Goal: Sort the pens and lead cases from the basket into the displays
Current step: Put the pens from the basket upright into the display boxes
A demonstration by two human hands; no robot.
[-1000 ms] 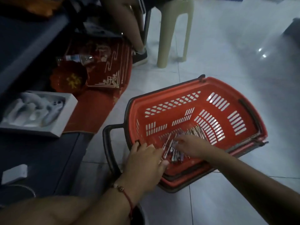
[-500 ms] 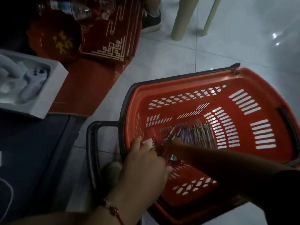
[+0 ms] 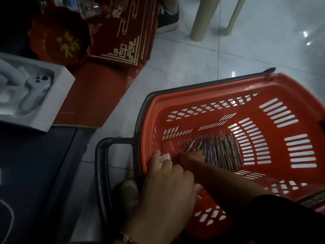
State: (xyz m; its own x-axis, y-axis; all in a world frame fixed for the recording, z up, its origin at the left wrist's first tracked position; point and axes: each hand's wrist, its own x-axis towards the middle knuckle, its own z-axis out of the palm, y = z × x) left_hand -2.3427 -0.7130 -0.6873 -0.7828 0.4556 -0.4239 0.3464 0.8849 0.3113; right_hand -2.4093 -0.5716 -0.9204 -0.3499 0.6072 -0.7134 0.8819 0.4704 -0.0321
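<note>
A red plastic basket (image 3: 290,88) with a black handle (image 3: 102,173) stands on the tiled floor. A row of pens (image 3: 221,152) lies on its bottom. My left hand (image 3: 168,187) is at the basket's near left corner, fingers curled, holding a small pale case (image 3: 165,157) between thumb and fingers. My right hand (image 3: 191,156) reaches across into the basket and touches the left end of the pen row; its fingertips are in shadow, so the grip is unclear. No display is in view.
A white box (image 3: 58,95) with white moulded items sits on a dark counter at left. Red decorated boxes and a red plate (image 3: 61,39) lie behind it. Beige chair legs (image 3: 202,23) and another person's shoe (image 3: 168,18) stand on the floor at the top.
The view has dropped closer over the basket. My right hand slid left along the pens. A small pale case now shows in my left hand.
</note>
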